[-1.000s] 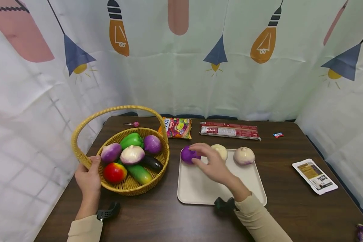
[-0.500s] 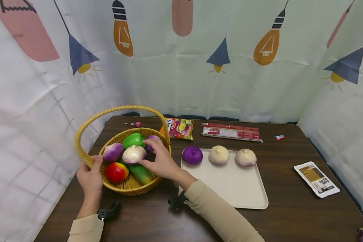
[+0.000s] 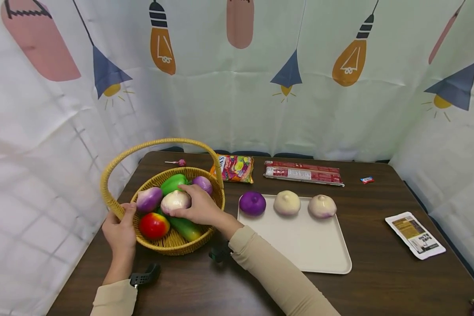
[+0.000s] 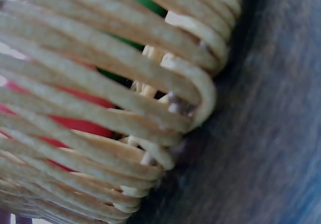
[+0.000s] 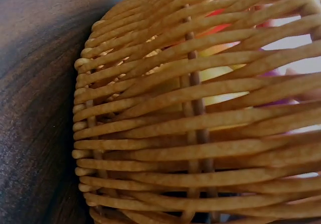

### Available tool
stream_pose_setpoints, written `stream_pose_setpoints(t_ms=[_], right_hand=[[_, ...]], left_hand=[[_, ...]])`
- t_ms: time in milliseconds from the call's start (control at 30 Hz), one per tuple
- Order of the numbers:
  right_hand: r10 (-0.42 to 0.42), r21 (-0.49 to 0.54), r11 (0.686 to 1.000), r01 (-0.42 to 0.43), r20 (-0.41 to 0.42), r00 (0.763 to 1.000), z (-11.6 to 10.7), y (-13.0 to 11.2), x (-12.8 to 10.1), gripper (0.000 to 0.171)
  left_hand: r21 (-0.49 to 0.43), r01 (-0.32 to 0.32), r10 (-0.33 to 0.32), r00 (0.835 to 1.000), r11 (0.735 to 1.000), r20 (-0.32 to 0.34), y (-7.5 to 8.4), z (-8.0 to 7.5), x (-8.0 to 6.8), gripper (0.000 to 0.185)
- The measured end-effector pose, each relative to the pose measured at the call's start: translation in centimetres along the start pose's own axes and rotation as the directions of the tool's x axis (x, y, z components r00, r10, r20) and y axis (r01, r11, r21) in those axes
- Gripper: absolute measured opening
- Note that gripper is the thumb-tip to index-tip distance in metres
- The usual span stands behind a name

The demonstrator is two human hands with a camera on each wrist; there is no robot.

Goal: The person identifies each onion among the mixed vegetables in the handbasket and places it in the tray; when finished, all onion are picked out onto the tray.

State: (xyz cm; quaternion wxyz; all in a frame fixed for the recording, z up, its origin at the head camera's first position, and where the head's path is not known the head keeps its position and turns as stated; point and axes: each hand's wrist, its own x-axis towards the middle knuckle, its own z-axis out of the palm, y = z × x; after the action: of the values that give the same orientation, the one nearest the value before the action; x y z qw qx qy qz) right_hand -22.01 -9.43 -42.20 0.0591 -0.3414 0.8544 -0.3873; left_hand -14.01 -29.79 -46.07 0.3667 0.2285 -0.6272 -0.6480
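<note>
My left hand grips the yellow wicker basket at its left rim, by the foot of the handle. Inside the basket, my right hand holds a white-and-purple turnip between thumb and fingers. Around it lie a green pepper, a purple-and-white eggplant, a red-yellow fruit, a green cucumber-like vegetable and a purple onion. A dark eggplant seen earlier is hidden by the right hand. Both wrist views show mostly the woven basket wall.
Right of the basket, a cream tray bears a purple onion and two whitish turnips in a row along its back. Behind are a candy bag, a red long packet and a lollipop. A white pouch lies at right.
My right hand has moved left from over the tray's purple onion into the basket and closed on the turnip there. The left hand keeps its grip on the basket.
</note>
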Motion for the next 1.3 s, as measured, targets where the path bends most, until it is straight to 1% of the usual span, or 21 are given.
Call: stream_pose_setpoints(t_ms=[200,300,400,467,533,667,767,867,933,1000,1100,1167,1267,1300], right_hand=[[0.035,-0.018,0.999,-0.034,0.035,0.999,-0.2,-0.2,-0.4,0.082],[0.019,-0.016,1.0,-0.018,0.048,0.999,-0.1,-0.2,-0.5,0.078],[-0.015,0.006,1.0,0.015,0.043,0.999,0.1,0.0,-0.7,0.078],[-0.029,0.034,0.999,0.028,0.021,0.999,0.2,0.0,-1.2,0.08],[-0.038,0.061,0.997,0.039,-0.02,0.999,0.1,-0.1,-1.9,0.084],[-0.025,0.155,0.987,0.042,-0.113,0.993,-1.0,-0.3,-4.5,0.086],[0.021,0.272,0.962,0.026,-0.167,0.986,-2.4,0.0,-7.0,0.083],[0.088,0.41,0.912,-0.001,-0.194,0.977,-4.0,1.2,-9.6,0.083],[0.128,0.489,0.872,-0.022,-0.183,0.975,-5.0,2.2,-11.1,0.083],[0.151,0.546,0.837,-0.035,-0.17,0.974,-5.8,3.4,-12.6,0.086],[0.185,0.585,0.808,-0.076,-0.129,0.974,-6.8,5.2,-14.4,0.091],[0.207,0.59,0.801,-0.105,-0.107,0.972,-7.1,6.2,-15.5,0.091],[0.235,0.555,0.818,-0.152,-0.081,0.969,-7.3,7.5,-17.0,0.087],[0.24,0.536,0.829,-0.159,-0.084,0.967,-7.3,7.9,-17.5,0.086]], left_hand=[[0.013,0.004,-0.004,1.0,1.0,0.003,0.1,-0.1,-0.1,0.015],[0.013,0.014,-0.015,1.0,1.0,0.014,0.1,-0.2,-0.2,0.017],[0.037,0.02,-0.021,1.0,0.999,0.018,0.0,-0.2,-0.3,0.019],[0.041,0.03,-0.031,0.999,0.999,0.017,-0.2,-0.3,-0.4,0.019],[0.049,0.042,-0.043,0.999,0.998,0.016,-0.3,-0.3,-0.5,0.02],[0.053,0.046,-0.047,0.999,0.998,0.019,-0.4,-0.3,-0.6,0.021],[0.047,0.02,-0.021,1.0,0.999,0.014,-0.4,-0.3,-0.5,0.02],[0.039,-0.005,0.005,1.0,0.999,0.011,-0.2,-0.3,-0.2,0.018],[0.043,-0.013,0.012,1.0,0.999,0.012,0.0,-0.3,0.0,0.018],[0.044,-0.004,0.004,1.0,0.999,0.015,0.2,-0.3,0.0,0.018],[0.046,0.021,-0.022,1.0,0.999,0.02,0.3,-0.3,0.0,0.018],[0.044,0.032,-0.033,0.999,0.999,0.023,0.2,-0.4,0.0,0.018],[0.038,0.038,-0.039,0.999,0.999,0.026,0.1,-0.3,0.1,0.017],[0.037,0.038,-0.039,0.999,0.999,0.026,0.1,-0.3,0.1,0.017]])
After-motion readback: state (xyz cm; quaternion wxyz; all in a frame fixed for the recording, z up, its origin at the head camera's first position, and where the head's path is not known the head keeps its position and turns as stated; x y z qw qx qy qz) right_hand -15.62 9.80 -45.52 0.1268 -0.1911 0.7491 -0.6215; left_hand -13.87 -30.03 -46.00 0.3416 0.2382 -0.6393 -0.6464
